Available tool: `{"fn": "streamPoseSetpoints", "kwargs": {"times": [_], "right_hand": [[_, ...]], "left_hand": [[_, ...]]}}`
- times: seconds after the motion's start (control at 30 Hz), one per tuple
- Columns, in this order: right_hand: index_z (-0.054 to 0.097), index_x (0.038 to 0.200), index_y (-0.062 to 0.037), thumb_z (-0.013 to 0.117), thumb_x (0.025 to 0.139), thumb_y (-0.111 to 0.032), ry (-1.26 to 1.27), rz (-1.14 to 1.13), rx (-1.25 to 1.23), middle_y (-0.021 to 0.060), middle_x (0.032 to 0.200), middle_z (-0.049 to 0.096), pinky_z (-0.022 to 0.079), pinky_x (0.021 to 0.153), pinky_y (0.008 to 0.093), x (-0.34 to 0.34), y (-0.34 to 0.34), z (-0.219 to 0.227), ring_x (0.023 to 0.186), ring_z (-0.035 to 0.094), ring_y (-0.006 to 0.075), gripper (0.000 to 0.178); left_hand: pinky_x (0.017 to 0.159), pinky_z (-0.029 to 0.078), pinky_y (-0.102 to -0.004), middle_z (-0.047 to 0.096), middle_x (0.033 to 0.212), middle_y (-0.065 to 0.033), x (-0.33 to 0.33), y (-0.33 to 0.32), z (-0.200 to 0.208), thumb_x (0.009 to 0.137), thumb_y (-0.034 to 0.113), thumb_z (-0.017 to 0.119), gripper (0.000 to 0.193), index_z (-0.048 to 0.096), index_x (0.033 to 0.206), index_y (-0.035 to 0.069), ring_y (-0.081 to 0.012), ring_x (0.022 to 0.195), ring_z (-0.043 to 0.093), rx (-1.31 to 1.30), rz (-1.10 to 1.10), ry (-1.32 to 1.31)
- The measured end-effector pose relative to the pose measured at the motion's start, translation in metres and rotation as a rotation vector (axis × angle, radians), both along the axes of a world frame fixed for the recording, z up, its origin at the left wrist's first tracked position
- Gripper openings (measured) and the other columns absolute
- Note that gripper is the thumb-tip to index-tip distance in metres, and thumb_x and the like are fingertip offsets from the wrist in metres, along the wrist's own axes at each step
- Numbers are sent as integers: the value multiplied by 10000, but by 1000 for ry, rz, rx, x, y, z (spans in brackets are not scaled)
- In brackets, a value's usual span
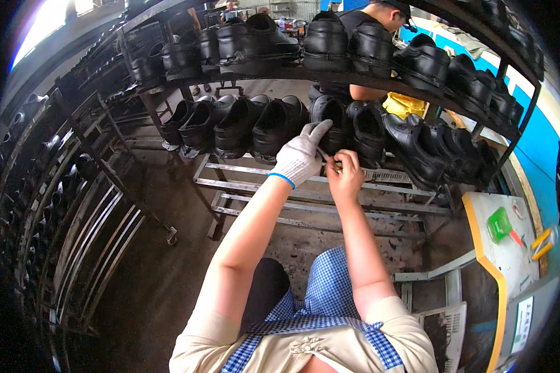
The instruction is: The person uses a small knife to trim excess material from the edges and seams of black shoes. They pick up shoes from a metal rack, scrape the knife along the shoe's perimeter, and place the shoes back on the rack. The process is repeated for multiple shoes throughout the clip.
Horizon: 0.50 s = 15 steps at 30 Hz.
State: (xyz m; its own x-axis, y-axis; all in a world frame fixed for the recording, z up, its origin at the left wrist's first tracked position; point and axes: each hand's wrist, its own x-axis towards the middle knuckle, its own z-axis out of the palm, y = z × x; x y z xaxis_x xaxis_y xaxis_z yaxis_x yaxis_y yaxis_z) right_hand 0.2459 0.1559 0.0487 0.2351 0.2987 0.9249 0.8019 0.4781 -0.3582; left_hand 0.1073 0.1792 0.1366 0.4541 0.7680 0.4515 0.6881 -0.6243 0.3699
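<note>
Black shoe sits on the lower tier of the rack, toe-opening facing the person, in a row of similar shoes. Left hand – in a white knit glove with blue cuff – has its fingers up against the shoe's collar, touching it; fingers are mostly extended, not closed round anything I can see. Right hand, bare, is just below the shoe and pinched shut on a small dark tool; a thin light strand seems to run from it toward the glove, too small to say what it is.

More shoes fill the upper tier. Another person stands behind the rack, face not described. To the right, a table with yellow edge holds a green item and yellow-handled tools. Empty metal racks at left. Blue check apron at the bottom.

Risks, judged from this pose: the shoe is only steadied by fingertips, so a pull from the right hand could tip it or nudge a neighbour off the bars. The small tool works close to the gloved fingers – a slip could snag the knit or mark the leather.
</note>
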Motion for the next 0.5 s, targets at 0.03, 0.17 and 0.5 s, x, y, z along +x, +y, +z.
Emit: {"fn": "streamPoseSetpoints", "kwargs": {"times": [0.03, 0.17, 0.5], "right_hand": [[567, 867, -94, 784, 745, -89, -12, -25, -18, 41, 948, 652, 528, 560, 363, 2, 1, -4, 705, 675, 262, 249], [553, 887, -94, 775, 723, -39, -42, 45, 45, 54, 943, 654, 534, 570, 365, 6, 3, -4, 720, 678, 270, 282], [593, 939, -67, 740, 769, -22, 148, 457, -339, 66, 887, 678, 508, 582, 325, -2, -58, -70, 652, 650, 181, 230]], "left_hand": [[930, 519, -449, 454, 1444, -179, 3, -3, 2, 748, 235, 745, 827, 368, 1484, 266, -400, 1144, 599, -15, -6, -8], [940, 517, -440, 477, 1421, -186, 2, 4, -7, 724, 264, 775, 852, 376, 1477, 262, -402, 1168, 586, 53, -63, -67], [970, 501, -428, 506, 1392, -152, -4, 17, -14, 807, 125, 595, 675, 412, 1455, 180, -371, 1204, 556, 46, -96, -39]]}}
